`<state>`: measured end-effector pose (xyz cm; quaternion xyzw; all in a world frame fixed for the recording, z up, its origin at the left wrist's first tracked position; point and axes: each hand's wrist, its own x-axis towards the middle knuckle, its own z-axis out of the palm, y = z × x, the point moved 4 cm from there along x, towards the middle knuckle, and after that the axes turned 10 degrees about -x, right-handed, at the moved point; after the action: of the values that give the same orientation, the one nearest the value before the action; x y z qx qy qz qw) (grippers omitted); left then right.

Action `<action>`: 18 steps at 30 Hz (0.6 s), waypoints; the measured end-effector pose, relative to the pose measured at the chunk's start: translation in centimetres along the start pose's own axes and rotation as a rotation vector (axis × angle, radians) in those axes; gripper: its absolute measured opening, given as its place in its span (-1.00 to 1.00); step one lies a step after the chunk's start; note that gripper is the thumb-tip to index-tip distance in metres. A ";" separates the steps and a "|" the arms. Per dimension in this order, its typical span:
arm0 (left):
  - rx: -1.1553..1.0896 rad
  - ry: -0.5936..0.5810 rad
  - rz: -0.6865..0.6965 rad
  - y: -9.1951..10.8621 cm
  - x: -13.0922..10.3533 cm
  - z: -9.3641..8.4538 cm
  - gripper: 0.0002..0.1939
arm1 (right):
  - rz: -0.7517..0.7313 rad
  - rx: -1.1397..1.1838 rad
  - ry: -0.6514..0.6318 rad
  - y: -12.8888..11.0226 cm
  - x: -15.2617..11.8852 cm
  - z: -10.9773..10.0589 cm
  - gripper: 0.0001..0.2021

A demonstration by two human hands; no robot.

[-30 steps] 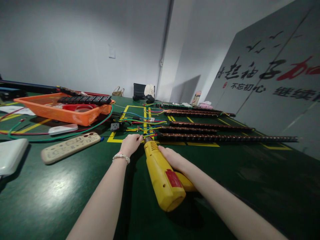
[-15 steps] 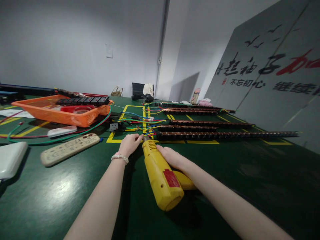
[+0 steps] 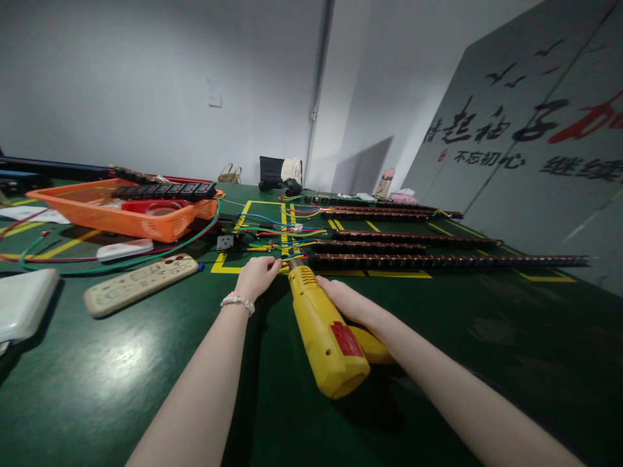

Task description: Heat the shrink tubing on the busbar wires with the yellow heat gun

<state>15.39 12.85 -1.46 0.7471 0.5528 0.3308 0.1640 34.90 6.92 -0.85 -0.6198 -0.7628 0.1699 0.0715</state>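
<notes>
A yellow heat gun (image 3: 324, 331) with a red label points away from me, its metal nozzle at the wires beside the nearest long dark strip (image 3: 438, 261). My right hand (image 3: 348, 299) is closed against the gun's right side near its front; the gun's body hides most of the fingers. The gun's handle sticks out to the right under my forearm. My left hand (image 3: 257, 275), with a bracelet at the wrist, is closed in a pinch on thin coloured wires (image 3: 287, 258) just left of the nozzle. The exact wire ends are too small to make out.
An orange basket (image 3: 111, 217) holding dark parts stands at the left. Nearer lie a beige power strip (image 3: 143, 285), a white box (image 3: 29, 303) and a green cable (image 3: 117, 267). More dark strips (image 3: 413, 239) with wire ends extend to the right on the green table.
The heat gun and my right hand have shifted slightly right and forward. My left hand stays by the wires. The view has turned a little.
</notes>
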 end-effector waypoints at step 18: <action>0.008 0.005 0.010 -0.3 0.2 0.2 -0.54 | 0.051 0.017 0.062 3.4 -0.3 -1.0 -0.42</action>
<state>15.33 13.14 -1.70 0.7496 0.5508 0.3314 0.1578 38.40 7.37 -1.02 -0.6433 -0.7428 0.1589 0.0962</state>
